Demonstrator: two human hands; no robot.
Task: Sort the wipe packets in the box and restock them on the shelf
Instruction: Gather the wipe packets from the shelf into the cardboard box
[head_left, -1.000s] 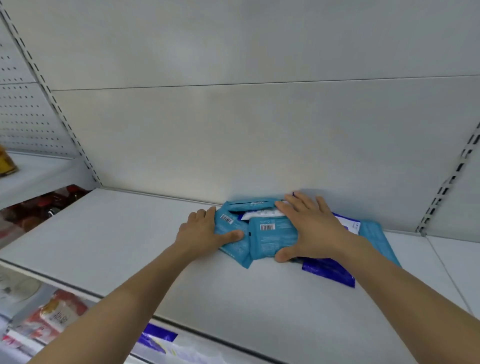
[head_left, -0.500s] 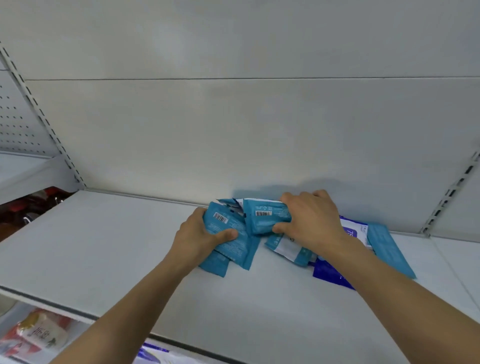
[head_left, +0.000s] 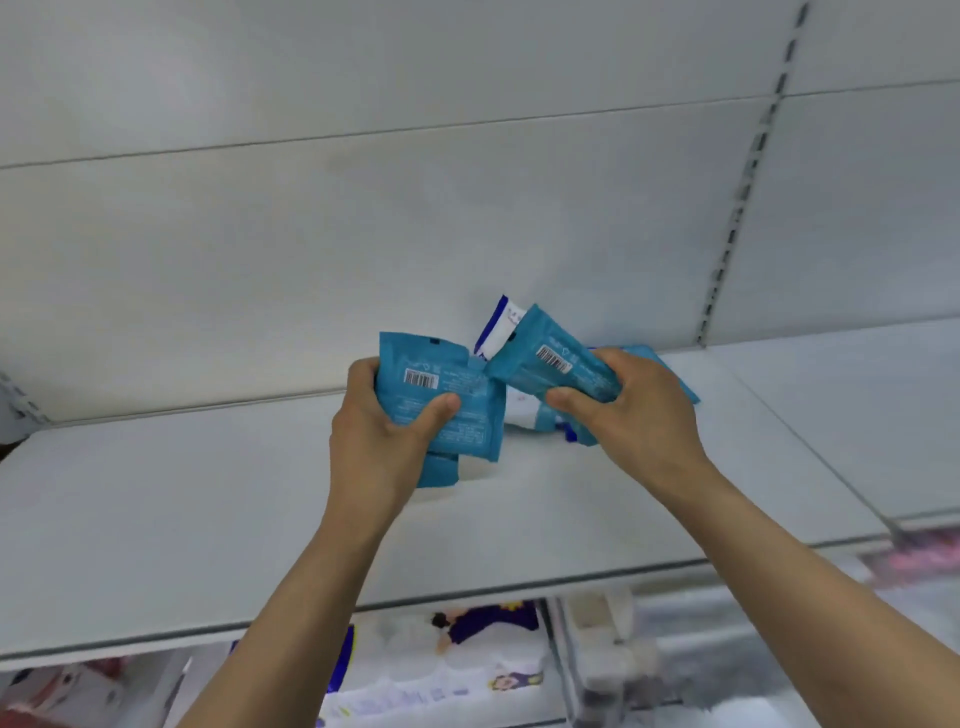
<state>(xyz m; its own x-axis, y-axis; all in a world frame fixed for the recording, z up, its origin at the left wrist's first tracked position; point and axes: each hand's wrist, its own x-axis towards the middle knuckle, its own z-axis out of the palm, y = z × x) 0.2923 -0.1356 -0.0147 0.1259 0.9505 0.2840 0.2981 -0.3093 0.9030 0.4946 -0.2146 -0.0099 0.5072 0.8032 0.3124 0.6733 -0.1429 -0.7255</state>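
Both hands are raised over the white shelf (head_left: 208, 509), each with a share of the teal wipe packets, which looks like a way of dividing one kind from the heap before laying them down in order. The left hand (head_left: 384, 431) grips a small stack of teal packets (head_left: 441, 395), barcode side toward the camera, thumb across the front and fingers curled behind, so the stack stands nearly upright just above the shelf. The right hand (head_left: 634, 410) clamps another teal packet (head_left: 556, 369) tilted up to the left, thumb underneath and fingers wrapped over its right end; its left corner nearly meets the left stack. Behind it a white-and-blue packet (head_left: 498, 325) pokes up, and more packets (head_left: 535, 415) lie on the shelf beneath, partly hidden. Both forearms reach up and forward from the near edge.
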